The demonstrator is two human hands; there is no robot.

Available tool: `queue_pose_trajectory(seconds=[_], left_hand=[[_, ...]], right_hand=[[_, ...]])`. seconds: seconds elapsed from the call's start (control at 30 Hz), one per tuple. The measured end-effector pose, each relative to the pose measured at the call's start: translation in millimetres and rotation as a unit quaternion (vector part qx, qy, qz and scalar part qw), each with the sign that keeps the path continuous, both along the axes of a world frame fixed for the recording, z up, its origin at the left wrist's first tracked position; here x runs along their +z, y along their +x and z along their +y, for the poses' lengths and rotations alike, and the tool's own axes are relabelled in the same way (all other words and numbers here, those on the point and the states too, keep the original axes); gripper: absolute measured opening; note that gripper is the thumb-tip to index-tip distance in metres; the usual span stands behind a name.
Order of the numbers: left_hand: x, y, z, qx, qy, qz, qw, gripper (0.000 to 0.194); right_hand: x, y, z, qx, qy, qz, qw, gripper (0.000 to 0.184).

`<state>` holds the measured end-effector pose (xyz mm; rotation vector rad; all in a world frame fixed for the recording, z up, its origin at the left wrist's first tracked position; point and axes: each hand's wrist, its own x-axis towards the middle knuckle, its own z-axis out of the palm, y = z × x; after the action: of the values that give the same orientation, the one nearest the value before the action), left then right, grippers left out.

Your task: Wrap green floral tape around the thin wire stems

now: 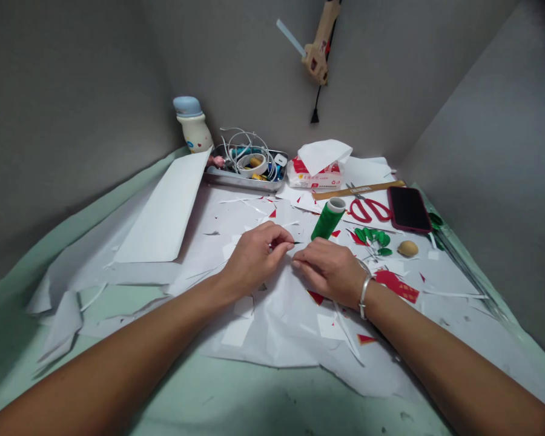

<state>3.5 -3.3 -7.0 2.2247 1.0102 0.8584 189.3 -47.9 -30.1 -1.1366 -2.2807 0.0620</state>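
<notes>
A thin dark stem (287, 243) is being pinched between the thumb and fingertips of the left hand (254, 257), which is closed on it above the middle of the pale green counter (209, 393). The right hand (329, 272) is being held half curled just beside it, with its fingertips (300, 261) close to the stem; whether anything is being gripped by them cannot be told. A silver bangle (364, 297) is being worn on the right wrist, low over white paper offcuts (240, 330) and red paper scraps (393, 284).

If the pinch is loosened, so slender a piece could be lost among the offcuts. A green thread spool (329, 218) is being kept upright just beyond the hands, where it could be toppled by a careless sweep of the right hand. Green paper leaves (370, 237) are lying nearby and could be scattered by the same sweep. Red-handled scissors (367, 210) are lying toward the far right corner of the counter, beside a phone (409, 209). Loose paper could also be snagged by the bangle.
</notes>
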Motion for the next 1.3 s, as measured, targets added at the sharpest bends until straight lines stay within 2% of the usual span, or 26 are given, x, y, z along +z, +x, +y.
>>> queue_pose_trajectory(seconds=[0.1, 0.17, 0.3, 0.4, 0.5, 0.6, 0.7, 0.8, 0.93, 1.07, 1.17, 1.3], left_hand=[[-5.1, -0.5, 1.4, 0.001, 0.023, 0.047, 0.999, 0.012], [-7.8, -0.8, 1.3, -0.023, 0.039, 0.075, 0.996, 0.012], [-7.7, -0.5, -1.1, -0.088, 0.039, 0.091, 0.991, 0.013], [-3.6, 0.2, -2.7, -0.112, 0.018, 0.062, 0.992, 0.012], [0.9, 0.4, -3.1, -0.097, -0.003, 0.003, 0.995, 0.011], [3.0, 0.2, -2.4, -0.055, -0.002, -0.02, 0.998, 0.011], [1.1, -0.3, -0.7, -0.022, 0.009, 0.001, 1.0, 0.012], [-3.5, -0.6, 1.0, -0.019, 0.021, 0.048, 0.998, 0.013], [-7.6, -0.8, 0.6, -0.068, 0.037, 0.089, 0.993, 0.014], [-5.5, -0.4, -1.8, -0.113, 0.02, 0.094, 0.989, 0.013], [-1.5, 0.3, -2.7, -0.11, -0.003, 0.05, 0.993, 0.011], [3.2, 0.6, -2.4, -0.058, -0.025, -0.012, 0.998, 0.011]], right_hand=[[3.5, -1.4, -3.0, 0.015, 0.041, -0.018, 0.999, 0.017], [4.5, -0.4, -2.3, 0.006, 0.051, 0.009, 0.999, 0.015], [3.0, 4.4, 3.6, -0.04, 0.025, 0.092, 0.995, 0.013], [-0.3, 8.2, 7.9, -0.058, -0.011, 0.131, 0.99, 0.013], [-3.3, 8.5, 8.7, -0.056, -0.029, 0.116, 0.991, 0.012], [-3.4, 4.8, 5.5, -0.033, -0.024, 0.054, 0.998, 0.013], [-0.7, 0.8, 1.2, -0.005, 0.007, -0.006, 1.0, 0.017], [2.1, -0.2, -1.0, 0.009, 0.039, -0.029, 0.999, 0.017], [3.2, 1.8, 0.1, -0.011, 0.052, 0.028, 0.998, 0.014], [2.5, 5.1, 3.4, -0.05, 0.014, 0.106, 0.993, 0.013], [0.6, 7.3, 5.6, -0.061, -0.023, 0.143, 0.988, 0.013], [-1.6, 5.6, 5.2, -0.042, -0.039, 0.109, 0.992, 0.013]])
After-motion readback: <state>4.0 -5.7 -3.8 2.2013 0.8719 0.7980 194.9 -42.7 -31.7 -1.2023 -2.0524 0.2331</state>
